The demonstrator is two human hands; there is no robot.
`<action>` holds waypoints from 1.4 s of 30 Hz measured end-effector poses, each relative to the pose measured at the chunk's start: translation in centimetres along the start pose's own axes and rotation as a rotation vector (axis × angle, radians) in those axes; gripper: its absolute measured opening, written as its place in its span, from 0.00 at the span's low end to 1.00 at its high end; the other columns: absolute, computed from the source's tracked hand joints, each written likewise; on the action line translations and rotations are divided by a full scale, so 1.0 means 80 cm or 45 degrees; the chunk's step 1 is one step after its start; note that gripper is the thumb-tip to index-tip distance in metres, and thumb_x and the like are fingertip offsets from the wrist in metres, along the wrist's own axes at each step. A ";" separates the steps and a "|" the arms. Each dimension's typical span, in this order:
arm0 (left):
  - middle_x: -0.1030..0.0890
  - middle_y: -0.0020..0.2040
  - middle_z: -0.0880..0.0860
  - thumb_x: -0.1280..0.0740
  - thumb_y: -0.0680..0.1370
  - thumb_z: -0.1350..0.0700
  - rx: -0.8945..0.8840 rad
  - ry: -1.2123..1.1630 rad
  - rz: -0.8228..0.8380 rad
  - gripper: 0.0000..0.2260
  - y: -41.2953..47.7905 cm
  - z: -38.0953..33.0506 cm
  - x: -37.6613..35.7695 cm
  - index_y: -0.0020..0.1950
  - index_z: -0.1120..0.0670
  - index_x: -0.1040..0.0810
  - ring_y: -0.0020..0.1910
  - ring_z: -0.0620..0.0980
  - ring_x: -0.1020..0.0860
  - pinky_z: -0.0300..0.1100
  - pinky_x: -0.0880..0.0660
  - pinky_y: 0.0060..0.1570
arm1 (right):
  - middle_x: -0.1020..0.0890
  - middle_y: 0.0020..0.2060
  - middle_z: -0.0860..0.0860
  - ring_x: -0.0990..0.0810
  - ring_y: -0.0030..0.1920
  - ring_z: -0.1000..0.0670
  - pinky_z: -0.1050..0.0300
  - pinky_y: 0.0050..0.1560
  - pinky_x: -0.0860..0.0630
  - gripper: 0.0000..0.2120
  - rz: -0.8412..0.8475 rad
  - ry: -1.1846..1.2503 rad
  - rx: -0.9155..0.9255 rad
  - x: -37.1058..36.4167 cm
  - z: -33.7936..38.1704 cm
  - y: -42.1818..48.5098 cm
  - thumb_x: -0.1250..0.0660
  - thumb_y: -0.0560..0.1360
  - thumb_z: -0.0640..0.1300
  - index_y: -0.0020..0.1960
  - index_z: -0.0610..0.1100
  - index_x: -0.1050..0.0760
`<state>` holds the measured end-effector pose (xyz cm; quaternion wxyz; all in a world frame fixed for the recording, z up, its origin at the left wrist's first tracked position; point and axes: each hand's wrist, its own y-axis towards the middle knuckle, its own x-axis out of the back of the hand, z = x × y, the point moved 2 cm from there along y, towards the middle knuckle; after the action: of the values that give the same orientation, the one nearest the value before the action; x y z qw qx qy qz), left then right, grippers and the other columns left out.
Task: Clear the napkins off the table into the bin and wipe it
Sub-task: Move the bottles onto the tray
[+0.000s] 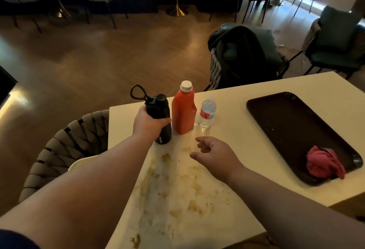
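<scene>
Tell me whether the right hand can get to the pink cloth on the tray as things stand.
Probably yes. The right hand is empty and open above the stained table, and nothing stands between it and the pink cloth on the near end of the black tray.
</scene>
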<state>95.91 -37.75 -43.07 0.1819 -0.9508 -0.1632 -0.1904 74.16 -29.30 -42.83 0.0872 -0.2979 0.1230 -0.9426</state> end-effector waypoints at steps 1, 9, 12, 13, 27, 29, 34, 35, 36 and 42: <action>0.23 0.53 0.46 0.18 0.70 0.55 0.002 0.009 0.000 0.28 0.002 0.001 0.000 0.64 0.48 0.28 0.63 0.54 0.22 0.50 0.24 0.58 | 0.20 0.65 0.52 0.22 0.62 0.55 0.64 0.54 0.25 0.29 -0.005 -0.001 -0.009 0.000 -0.001 -0.002 0.25 0.75 0.52 0.74 0.51 0.28; 0.23 0.54 0.47 0.18 0.69 0.57 -0.090 0.043 0.026 0.28 -0.013 0.012 0.006 0.64 0.49 0.27 0.58 0.51 0.23 0.47 0.24 0.56 | 0.20 0.66 0.51 0.22 0.63 0.53 0.60 0.58 0.23 0.30 -0.016 -0.001 -0.039 -0.007 -0.004 -0.016 0.25 0.75 0.52 0.75 0.51 0.29; 0.22 0.52 0.44 0.18 0.68 0.57 -0.150 0.010 0.061 0.27 -0.037 0.009 0.010 0.60 0.46 0.28 0.55 0.48 0.24 0.44 0.26 0.54 | 0.21 0.66 0.51 0.22 0.63 0.53 0.60 0.57 0.24 0.32 -0.012 0.021 -0.027 -0.008 0.001 -0.017 0.24 0.74 0.52 0.75 0.51 0.29; 0.22 0.52 0.44 0.18 0.68 0.57 -0.165 -0.002 0.088 0.27 -0.046 0.005 0.011 0.60 0.45 0.28 0.55 0.48 0.24 0.44 0.26 0.55 | 0.21 0.66 0.51 0.22 0.63 0.53 0.60 0.56 0.24 0.33 -0.005 0.034 -0.022 -0.008 0.004 -0.018 0.23 0.73 0.52 0.76 0.51 0.30; 0.16 0.51 0.44 0.16 0.63 0.57 -0.363 0.015 0.531 0.29 -0.158 -0.048 -0.072 0.59 0.45 0.22 0.52 0.43 0.18 0.41 0.19 0.46 | 0.18 0.48 0.57 0.18 0.49 0.60 0.65 0.48 0.23 0.24 -0.280 0.255 0.132 0.039 -0.005 -0.037 0.20 0.66 0.42 0.56 0.58 0.26; 0.17 0.52 0.44 0.16 0.63 0.56 -0.384 0.037 0.584 0.29 -0.165 -0.056 -0.095 0.59 0.43 0.23 0.53 0.44 0.18 0.42 0.18 0.49 | 0.17 0.48 0.57 0.18 0.48 0.58 0.58 0.49 0.20 0.25 -0.344 0.265 0.071 0.054 -0.027 -0.040 0.20 0.66 0.43 0.57 0.55 0.26; 0.18 0.53 0.42 0.16 0.63 0.54 -0.414 0.134 0.646 0.31 -0.178 -0.079 -0.159 0.63 0.46 0.23 0.55 0.44 0.19 0.39 0.20 0.49 | 0.18 0.46 0.57 0.18 0.48 0.56 0.59 0.46 0.21 0.26 -0.477 0.221 0.029 0.103 -0.064 -0.039 0.21 0.62 0.43 0.56 0.56 0.26; 0.18 0.55 0.42 0.16 0.64 0.54 -0.416 0.145 0.662 0.32 -0.178 -0.087 -0.173 0.65 0.46 0.24 0.56 0.44 0.20 0.38 0.20 0.50 | 0.17 0.47 0.57 0.18 0.48 0.56 0.59 0.46 0.21 0.26 -0.494 0.201 0.020 0.115 -0.072 -0.035 0.21 0.62 0.44 0.57 0.57 0.26; 0.19 0.57 0.42 0.16 0.65 0.54 -0.426 0.165 0.681 0.33 -0.179 -0.096 -0.186 0.66 0.46 0.24 0.57 0.44 0.21 0.37 0.21 0.49 | 0.17 0.47 0.56 0.18 0.47 0.56 0.61 0.44 0.21 0.27 -0.510 0.193 0.006 0.128 -0.079 -0.031 0.21 0.62 0.44 0.57 0.58 0.26; 0.29 0.75 0.44 0.18 0.69 0.48 -0.447 0.266 0.718 0.44 -0.170 -0.140 -0.247 0.79 0.44 0.36 0.73 0.46 0.29 0.48 0.25 0.66 | 0.20 0.47 0.58 0.20 0.51 0.54 0.55 0.57 0.23 0.23 -0.626 0.045 -0.046 0.224 -0.127 0.016 0.21 0.70 0.43 0.56 0.57 0.31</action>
<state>70.10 -35.10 -37.89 0.0767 -0.9506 0.1608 -0.2540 53.93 -32.97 -41.57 -0.1523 -0.3037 0.0651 -0.9383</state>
